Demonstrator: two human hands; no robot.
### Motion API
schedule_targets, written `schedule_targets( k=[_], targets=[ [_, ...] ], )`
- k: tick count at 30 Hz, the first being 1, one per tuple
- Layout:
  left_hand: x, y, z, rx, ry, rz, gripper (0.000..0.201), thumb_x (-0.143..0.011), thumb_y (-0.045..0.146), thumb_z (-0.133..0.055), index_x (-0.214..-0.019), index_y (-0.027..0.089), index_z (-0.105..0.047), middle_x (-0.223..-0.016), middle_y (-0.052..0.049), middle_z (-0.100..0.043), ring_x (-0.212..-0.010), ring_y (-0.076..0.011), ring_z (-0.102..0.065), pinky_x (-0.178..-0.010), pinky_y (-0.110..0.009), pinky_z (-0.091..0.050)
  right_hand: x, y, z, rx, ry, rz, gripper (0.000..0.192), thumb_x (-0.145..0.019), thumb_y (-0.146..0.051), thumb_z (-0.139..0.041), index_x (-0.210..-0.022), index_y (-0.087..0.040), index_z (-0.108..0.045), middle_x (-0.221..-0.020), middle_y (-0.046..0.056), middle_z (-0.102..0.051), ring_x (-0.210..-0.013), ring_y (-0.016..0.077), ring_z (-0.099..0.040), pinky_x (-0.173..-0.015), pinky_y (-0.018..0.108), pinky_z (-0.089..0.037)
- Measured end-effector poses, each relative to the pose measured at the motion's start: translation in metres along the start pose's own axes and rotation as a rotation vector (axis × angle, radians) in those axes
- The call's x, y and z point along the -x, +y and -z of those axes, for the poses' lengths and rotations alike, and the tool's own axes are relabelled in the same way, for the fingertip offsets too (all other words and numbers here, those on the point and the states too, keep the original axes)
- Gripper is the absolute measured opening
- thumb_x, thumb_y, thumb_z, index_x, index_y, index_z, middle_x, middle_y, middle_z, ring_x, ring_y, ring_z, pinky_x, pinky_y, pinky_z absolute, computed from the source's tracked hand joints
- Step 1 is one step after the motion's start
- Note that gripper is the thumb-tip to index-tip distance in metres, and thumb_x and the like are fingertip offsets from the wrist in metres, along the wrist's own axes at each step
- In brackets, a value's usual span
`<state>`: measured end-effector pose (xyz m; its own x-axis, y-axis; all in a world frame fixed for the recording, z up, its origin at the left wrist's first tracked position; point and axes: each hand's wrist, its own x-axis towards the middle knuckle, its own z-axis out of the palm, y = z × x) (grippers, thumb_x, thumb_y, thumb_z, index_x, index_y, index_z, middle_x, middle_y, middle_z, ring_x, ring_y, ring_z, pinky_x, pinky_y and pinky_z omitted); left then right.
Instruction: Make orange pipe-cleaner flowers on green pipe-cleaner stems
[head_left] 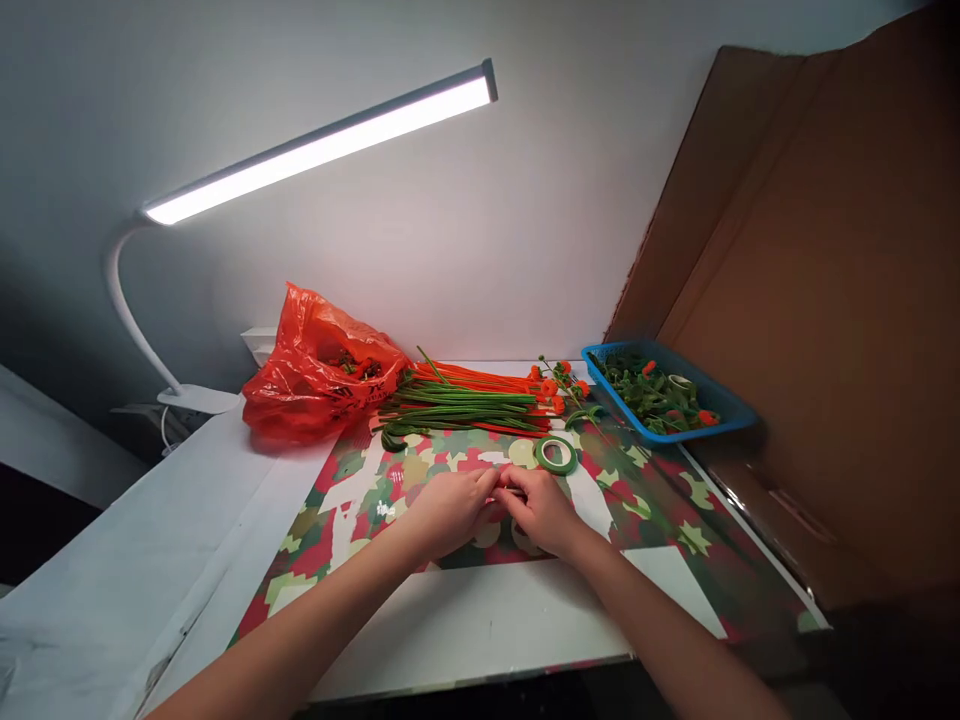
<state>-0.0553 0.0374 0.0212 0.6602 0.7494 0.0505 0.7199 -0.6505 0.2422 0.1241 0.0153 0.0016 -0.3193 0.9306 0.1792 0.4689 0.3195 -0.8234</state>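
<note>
My left hand point(456, 508) and my right hand point(543, 510) meet above the camouflage-patterned sheet point(442, 455), fingertips pinched together. Whatever is between the fingers is too small and covered to make out. Just beyond my right hand lies a roll of green tape point(556, 470). Farther back is a row of green stems point(472, 408), with red-orange stems point(487, 378) behind and among them. Small orange flowers point(550, 387) rest at the right end of this row, beside a leafy sprig point(585, 412).
A red plastic bag point(315, 375) with stems inside stands at the back left. On the right, a blue basket point(660, 438) holds leaves and orange flowers. Cardboard point(817, 270) walls the right side. A lit lamp point(322, 148) reaches over from the left.
</note>
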Motion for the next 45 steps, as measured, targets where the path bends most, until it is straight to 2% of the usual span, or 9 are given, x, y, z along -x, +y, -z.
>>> schedule_targets(
  k=[4,7,12,18,22,26,30,37,45],
  targets=[
    [-0.003,0.004,-0.006,0.022,-0.024,0.014,0.015,-0.091,0.024,-0.046,-0.079,0.018,-0.054,-0.076,-0.006,-0.064,-0.061,-0.0202,-0.060,-0.054,-0.025,-0.033,0.004,-0.005,0.002,0.070,-0.053,-0.053,0.019,-0.096,-0.035,-0.040,-0.094,-0.020,-0.051,-0.062,-0.002,-0.062,-0.053,0.0131,-0.051,-0.053,0.024,-0.030],
    [0.000,-0.001,-0.007,0.077,-0.015,0.026,0.018,-0.089,0.025,-0.051,-0.072,0.019,-0.050,-0.067,-0.002,-0.058,-0.054,-0.0167,-0.054,-0.054,-0.024,-0.030,0.008,-0.010,0.009,0.176,-0.087,-0.093,0.020,-0.097,-0.036,-0.038,-0.089,-0.021,-0.048,-0.056,-0.003,-0.058,-0.052,0.0135,-0.049,-0.053,0.025,-0.024],
    [0.015,-0.028,0.002,0.263,0.071,0.100,0.026,-0.086,0.030,-0.052,-0.064,0.020,-0.043,-0.056,0.003,-0.042,-0.046,-0.0116,-0.034,-0.052,-0.024,-0.023,0.014,0.000,0.043,0.340,-0.085,-0.097,0.033,-0.095,-0.034,-0.038,-0.066,-0.020,-0.044,-0.060,-0.001,-0.054,-0.057,0.0136,-0.045,-0.054,0.026,-0.024],
    [0.024,-0.060,0.013,0.680,0.251,0.224,0.044,-0.090,0.056,-0.039,-0.064,0.021,-0.035,-0.057,0.005,-0.031,-0.051,-0.0111,-0.028,-0.050,-0.022,-0.024,0.019,0.030,0.069,0.485,0.063,-0.110,0.030,-0.096,-0.029,-0.036,-0.071,-0.020,-0.050,-0.070,0.003,-0.058,-0.070,0.0180,-0.052,-0.063,0.028,-0.033],
    [0.015,-0.061,0.006,1.058,0.278,0.315,0.049,-0.090,0.066,-0.025,-0.069,0.022,-0.029,-0.058,0.008,-0.022,-0.046,-0.0082,-0.018,-0.042,-0.019,-0.020,0.008,0.028,0.052,0.730,0.068,-0.086,0.018,-0.092,-0.026,-0.049,-0.080,-0.019,-0.059,-0.091,0.007,-0.064,-0.089,0.0230,-0.054,-0.075,0.033,-0.036],
    [0.015,-0.056,-0.004,1.361,0.183,0.393,0.050,-0.085,0.071,-0.036,-0.072,0.024,-0.029,-0.056,0.011,-0.017,-0.043,-0.0060,-0.010,-0.037,-0.016,-0.013,-0.020,0.010,0.036,0.819,0.097,-0.042,0.014,-0.091,-0.028,-0.055,-0.097,-0.019,-0.063,-0.104,0.008,-0.063,-0.101,0.0249,-0.053,-0.081,0.035,-0.037],
    [0.021,-0.048,-0.011,1.562,0.108,0.427,0.050,-0.083,0.068,-0.048,-0.072,0.022,-0.032,-0.055,0.011,-0.019,-0.042,-0.0044,-0.010,-0.037,-0.014,-0.011,-0.067,-0.015,0.016,0.916,0.003,0.041,0.017,-0.091,-0.030,-0.057,-0.102,-0.019,-0.065,-0.109,0.009,-0.063,-0.101,0.0245,-0.054,-0.083,0.035,-0.038],
    [0.021,-0.044,-0.012,1.733,0.077,0.466,0.044,-0.088,0.060,-0.048,-0.071,0.021,-0.034,-0.052,0.012,-0.017,-0.041,-0.0044,-0.008,-0.036,-0.013,-0.011,-0.142,-0.037,-0.040,0.997,-0.113,0.151,0.018,-0.090,-0.026,-0.056,-0.104,-0.017,-0.065,-0.113,0.012,-0.064,-0.108,0.0251,-0.053,-0.085,0.036,-0.037],
    [0.021,-0.045,-0.013,1.797,0.025,0.496,0.040,-0.092,0.052,-0.045,-0.070,0.020,-0.036,-0.051,0.011,-0.021,-0.039,-0.0039,-0.012,-0.037,-0.013,-0.010,-0.157,-0.027,-0.050,1.082,-0.174,0.110,0.024,-0.090,-0.012,-0.045,-0.102,-0.013,-0.066,-0.104,0.016,-0.069,-0.099,0.0255,-0.060,-0.086,0.039,-0.033]
  ],
)
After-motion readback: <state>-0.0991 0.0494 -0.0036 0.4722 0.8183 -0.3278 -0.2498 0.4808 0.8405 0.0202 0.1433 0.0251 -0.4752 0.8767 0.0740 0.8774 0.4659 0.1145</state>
